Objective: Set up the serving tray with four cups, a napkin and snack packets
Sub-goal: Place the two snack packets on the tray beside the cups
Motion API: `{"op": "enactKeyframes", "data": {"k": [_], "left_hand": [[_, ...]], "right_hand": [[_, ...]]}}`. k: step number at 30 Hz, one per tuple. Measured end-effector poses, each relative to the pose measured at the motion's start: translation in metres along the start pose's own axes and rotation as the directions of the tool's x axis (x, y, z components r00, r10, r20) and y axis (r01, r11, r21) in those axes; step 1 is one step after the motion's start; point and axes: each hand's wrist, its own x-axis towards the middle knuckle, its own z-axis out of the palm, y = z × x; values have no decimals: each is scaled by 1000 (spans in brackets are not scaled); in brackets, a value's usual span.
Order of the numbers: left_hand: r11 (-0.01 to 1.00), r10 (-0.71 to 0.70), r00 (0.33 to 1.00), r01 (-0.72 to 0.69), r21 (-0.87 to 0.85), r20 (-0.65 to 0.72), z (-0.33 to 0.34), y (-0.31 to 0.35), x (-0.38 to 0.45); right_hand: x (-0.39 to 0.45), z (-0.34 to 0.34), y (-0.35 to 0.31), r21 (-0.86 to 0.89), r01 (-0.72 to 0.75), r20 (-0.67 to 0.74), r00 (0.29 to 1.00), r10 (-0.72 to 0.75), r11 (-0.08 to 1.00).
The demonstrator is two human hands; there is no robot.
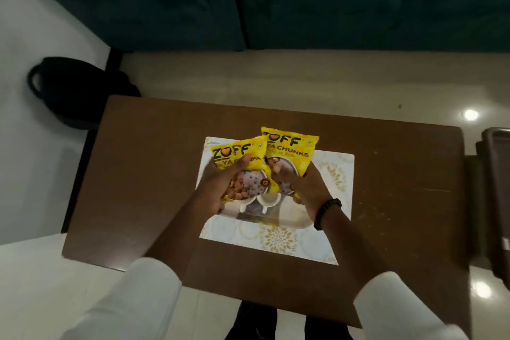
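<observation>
The left hand (220,182) and right hand (300,188) each grip a yellow packet: left packet (237,163) tops toward 1 o'clock, right packet (289,154) toward 12, above the tray (339,174).

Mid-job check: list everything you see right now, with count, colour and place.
Yellow plastic snack packets: two, held side by side above the tray.
White patterned rectangular serving tray: one, table centre.
White ceramic cups: two partly visible under the packets; more may be hidden.
Brown wooden table: one, centre.
Dark green sofa: one, beyond the table.
Black bag: one, floor, left.
Dark bin-like object: one, right edge.
Left hand: grips the left packet.
Right hand: grips the right packet; black wristband.
</observation>
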Motion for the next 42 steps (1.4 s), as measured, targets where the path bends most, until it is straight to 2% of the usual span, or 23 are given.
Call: {"op": "enactKeyframes", "data": {"k": [1, 3, 6, 10, 12, 15, 19, 23, 26, 29, 31, 33, 34, 36, 39, 42], "left_hand": [[1000, 0, 999, 1, 14, -45, -17, -2, 2], [999, 6, 991, 1, 53, -132, -49, -7, 8], [974, 94, 973, -45, 221, -213, -94, -18, 20], [936, 152, 974, -87, 341, -169, -129, -42, 38], [940, 133, 977, -71, 334, -165, -137, -55, 54], [960, 69, 990, -32, 278, -124, -132, -72, 80], [929, 161, 968, -82, 361, -195, -111, -94, 110], [829, 328, 921, -176, 531, -207, -106, -103, 127], [768, 351, 916, -163, 619, -195, -106, -108, 128], [705, 459, 865, -216, 675, -203, -95, -106, 112], [607, 539, 821, -224, 763, -187, -90, -100, 104], [462, 586, 798, -190, 866, -137, -94, -101, 103], [434, 558, 821, -161, 886, -124, -97, -101, 104], [471, 468, 872, -111, 875, -141, -100, -104, 106], [501, 428, 889, -86, 861, -161, -100, -103, 108], [393, 434, 888, -31, 919, -155, -101, -103, 108]], "right_hand": [[1, 7, 2, -25, 4, -32, 999, -5, 1000], [3, 14, 6, 40, -21, -48, 999, 23, 999], [9, 0, 17, 142, -48, -54, 997, 56, 989], [10, -33, 40, 147, -116, -170, 975, 141, 982], [6, -44, 55, 103, -185, -227, 952, 204, 977], [5, -48, 79, -6, -289, -222, 934, 280, 957], [14, -38, 101, -4, -352, -313, 890, 333, 936], [21, -29, 113, -23, -318, -312, 903, 296, 948], [28, -21, 113, -99, -281, -236, 939, 251, 955], [28, -16, 114, -151, -288, -240, 939, 247, 946], [26, -15, 112, -241, -297, -280, 933, 227, 924], [25, -13, 110, -321, -308, -334, 922, 197, 896], [25, -11, 109, -353, -307, -350, 919, 180, 884], [27, -8, 108, -424, -278, -353, 927, 125, 862], [27, -4, 107, -492, -219, -322, 945, 58, 842], [26, -3, 110, -514, -243, -334, 940, 69, 823]]}}
